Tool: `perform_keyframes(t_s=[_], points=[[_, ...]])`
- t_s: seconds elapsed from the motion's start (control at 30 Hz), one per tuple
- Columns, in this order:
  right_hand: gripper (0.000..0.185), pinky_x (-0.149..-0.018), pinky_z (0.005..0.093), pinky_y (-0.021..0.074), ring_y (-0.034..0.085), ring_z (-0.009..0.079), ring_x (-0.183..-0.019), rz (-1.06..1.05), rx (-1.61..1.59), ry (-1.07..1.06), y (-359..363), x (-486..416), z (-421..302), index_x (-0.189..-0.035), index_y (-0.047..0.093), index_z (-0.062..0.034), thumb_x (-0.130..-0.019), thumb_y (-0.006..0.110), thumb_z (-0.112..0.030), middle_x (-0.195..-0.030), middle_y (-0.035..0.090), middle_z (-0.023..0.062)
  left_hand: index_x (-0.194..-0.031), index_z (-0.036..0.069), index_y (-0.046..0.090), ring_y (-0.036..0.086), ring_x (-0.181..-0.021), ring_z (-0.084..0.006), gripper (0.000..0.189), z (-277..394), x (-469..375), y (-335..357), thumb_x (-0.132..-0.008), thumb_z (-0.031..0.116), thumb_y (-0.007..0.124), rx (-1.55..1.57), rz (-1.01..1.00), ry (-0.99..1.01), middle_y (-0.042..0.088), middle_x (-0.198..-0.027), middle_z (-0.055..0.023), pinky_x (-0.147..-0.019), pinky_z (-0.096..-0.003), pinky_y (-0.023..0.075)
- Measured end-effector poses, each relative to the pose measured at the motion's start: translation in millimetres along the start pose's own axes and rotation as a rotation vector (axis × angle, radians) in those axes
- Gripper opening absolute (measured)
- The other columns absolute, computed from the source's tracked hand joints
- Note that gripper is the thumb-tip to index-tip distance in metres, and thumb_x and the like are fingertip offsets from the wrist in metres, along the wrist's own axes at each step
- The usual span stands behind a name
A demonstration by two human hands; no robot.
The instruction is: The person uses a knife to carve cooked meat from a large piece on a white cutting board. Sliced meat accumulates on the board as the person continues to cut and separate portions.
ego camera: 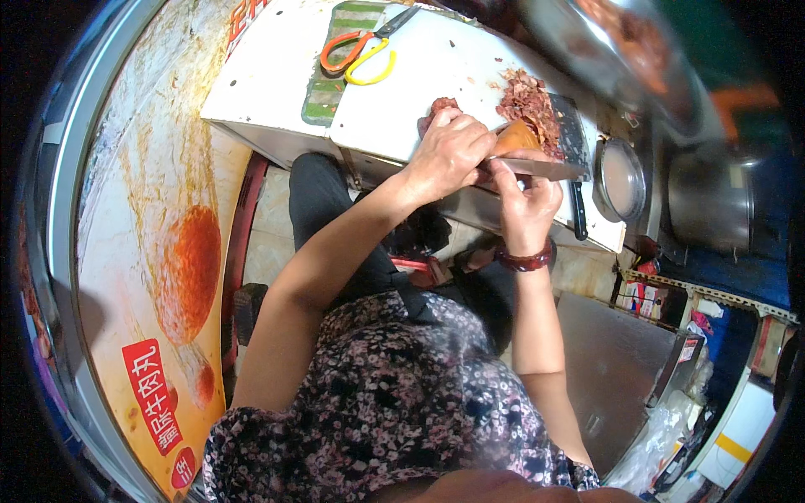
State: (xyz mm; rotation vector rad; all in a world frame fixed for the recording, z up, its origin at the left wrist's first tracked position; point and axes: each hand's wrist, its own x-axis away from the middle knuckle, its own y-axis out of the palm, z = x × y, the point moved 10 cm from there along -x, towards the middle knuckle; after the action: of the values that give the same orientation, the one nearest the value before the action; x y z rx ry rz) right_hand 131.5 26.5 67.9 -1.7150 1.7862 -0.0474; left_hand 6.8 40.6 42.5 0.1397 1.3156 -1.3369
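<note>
A knife points its blade rightward from between my hands. My left hand is closed at the blade's base, and its fist hides the knife's handle. My right hand has its thumb near the blade's base and its fingers curled behind the blade, against a tan-brown piece of meat. The lower part of that piece is hidden by the hand and blade. A reddish-brown chunk of meat lies just beyond my left knuckles. Past the tan piece is a heap of chopped meat on the white worktop.
A black-handled knife lies at the right, partly beside the meat heap. Orange-and-yellow-handled scissors rest on a green striped mat. Farther right stand a bowl of cloudy liquid and a metal pot. A metal bowl of meat is blurred above.
</note>
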Motion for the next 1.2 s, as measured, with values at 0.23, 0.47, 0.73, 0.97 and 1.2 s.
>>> perform_keyframes(t_s=[0.23, 0.47, 0.73, 0.97, 1.2], points=[[0.016, -0.071, 0.0313, 0.0531, 0.067, 0.0162, -0.080, 0.058, 0.211, -0.155, -5, -2, -25, -0.099, 0.068, 0.0026, -0.088, 0.079, -0.001, -0.091, 0.071, 0.0077, -0.097, 0.006, 0.065, 0.065, -0.100, -0.0279, 0.039, 3, -2, -6, -0.064, 0.011, 0.085, 0.039, 0.017, -0.008, 0.067, -0.094, -0.0087, -0.094, -0.0449, 0.0428], [0.017, -0.074, 0.0335, 0.0551, 0.069, 0.0180, -0.080, 0.028, 0.073, -0.061, -5, 3, -12, -0.100, 0.071, 0.0024, -0.086, 0.079, -0.002, -0.094, 0.073, 0.0083, -0.093, 0.007, 0.064, 0.065, -0.097, -0.0286, 0.034, 2, -4, -7, -0.065, 0.010, 0.083, 0.033, 0.026, -0.008, 0.067, -0.091, -0.0085, -0.093, -0.0449, 0.0434], [0.014, -0.066, 0.0333, 0.0532, 0.068, 0.0256, -0.073, -0.051, 0.055, -0.050, 7, -3, -13, -0.096, 0.070, 0.0003, -0.084, 0.078, 0.002, -0.087, 0.070, 0.0117, -0.092, 0.006, 0.064, 0.065, -0.097, -0.0294, 0.028, -1, -2, -3, -0.069, 0.009, 0.079, 0.014, 0.026, -0.026, 0.067, -0.091, -0.0090, -0.092, -0.0447, 0.0439], [0.018, -0.075, 0.0379, 0.0551, 0.069, 0.0304, -0.080, 0.063, 0.262, -0.256, 3, 2, -31, -0.099, 0.067, 0.0005, -0.085, 0.079, 0.001, -0.094, 0.070, 0.0145, -0.091, 0.006, 0.064, 0.065, -0.095, -0.0297, 0.025, 2, -4, -6, -0.070, 0.008, 0.077, 0.019, 0.036, -0.028, 0.068, -0.089, -0.0092, -0.090, -0.0443, 0.0443], [0.013, -0.071, 0.0380, 0.0566, 0.071, 0.0321, -0.082, -0.013, 0.088, -0.106, 5, 6, -20, -0.097, 0.072, 0.0013, -0.085, 0.076, 0.002, -0.095, 0.072, 0.0166, -0.091, 0.005, 0.065, 0.065, -0.094, -0.0299, 0.027, -2, -3, -5, -0.068, 0.006, 0.078, 0.030, 0.026, -0.059, 0.068, -0.089, -0.0094, -0.090, -0.0443, 0.0444]])
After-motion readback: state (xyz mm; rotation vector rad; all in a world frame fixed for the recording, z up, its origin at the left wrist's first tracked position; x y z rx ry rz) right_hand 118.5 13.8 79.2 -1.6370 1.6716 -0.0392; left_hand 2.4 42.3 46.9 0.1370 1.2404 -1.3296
